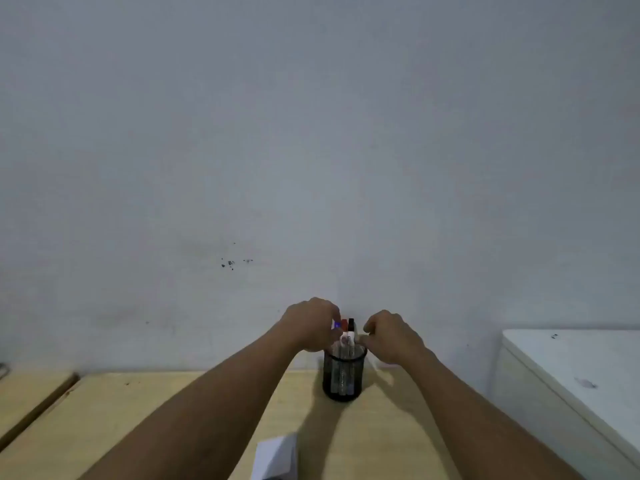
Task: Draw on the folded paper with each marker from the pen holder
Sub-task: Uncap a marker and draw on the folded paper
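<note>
Folded paper [276,457]: white, lying on the near part of the worktop, partly cut off by the bottom edge and tucked just under the left forearm.
Worktop [381,438]: pale wood, running back to the wall; a second wooden surface sits beside it on the left across a dark gap.
Pen holder [344,374]: black mesh cup, upright, near the back of the worktop, between the two hands.
Markers [346,332]: three stand in the holder, with blue, red and black caps showing above the rim.
Left hand [311,325]: at the blue-capped marker; grip narrow, fingertips pinched on its cap end.
Right hand [393,336]: fingers curled, resting at the holder's right rim; whether the grip clamps the rim I cannot tell.
White cabinet [571,362]: to the right, apart from the worktop.
Wall [311,133]: plain grey, a few dark specks.
</note>
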The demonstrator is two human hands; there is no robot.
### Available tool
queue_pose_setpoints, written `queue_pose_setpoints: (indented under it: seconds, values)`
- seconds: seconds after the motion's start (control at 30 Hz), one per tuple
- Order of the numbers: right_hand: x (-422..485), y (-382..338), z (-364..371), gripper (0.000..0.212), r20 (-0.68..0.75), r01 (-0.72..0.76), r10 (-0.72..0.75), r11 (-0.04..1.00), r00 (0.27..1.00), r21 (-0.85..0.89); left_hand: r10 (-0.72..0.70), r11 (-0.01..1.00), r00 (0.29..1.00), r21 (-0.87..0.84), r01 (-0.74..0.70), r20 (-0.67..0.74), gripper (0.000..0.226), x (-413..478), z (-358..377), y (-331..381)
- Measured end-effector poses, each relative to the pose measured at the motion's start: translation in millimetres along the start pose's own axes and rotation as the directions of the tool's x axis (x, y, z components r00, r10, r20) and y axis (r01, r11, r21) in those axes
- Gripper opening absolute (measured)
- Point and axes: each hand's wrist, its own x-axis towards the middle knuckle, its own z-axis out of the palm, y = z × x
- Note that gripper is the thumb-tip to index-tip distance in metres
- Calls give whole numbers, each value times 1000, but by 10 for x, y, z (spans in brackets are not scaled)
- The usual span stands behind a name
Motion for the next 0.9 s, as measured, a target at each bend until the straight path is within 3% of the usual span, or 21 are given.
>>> queue_pose_setpoints:
  seconds: [0.23,0.4,0.53,0.6,0.73,0.9]
  values:
    - [229,87,375,23,-28,-40,50,957,998,286,29,999,999,-31,-30,-17,35,303,384,-68]
    - [216,-17,377,14,-76,-87,135,889,988,449,29,993,992,-109,-43,-126,34,346,430,-83]
    - [146,-128,198,11,-121,-86,154,893,981,442,-14,967,978,-253,-39,-206,43,285,247,8]
    - [67,-244,35,8,-163,-32,112,903,980,429,-45,929,968,-366,-51,-248,42,230,72,49]
    - [-172,-550,-323,26,-221,104,10,861,975,497,-95,787,945,-605,-121,-313,30,11,-384,108]
    - [-524,-892,-547,19,-160,197,-133,838,978,510,-210,639,917,-757,-134,-339,23,-431,-950,89]
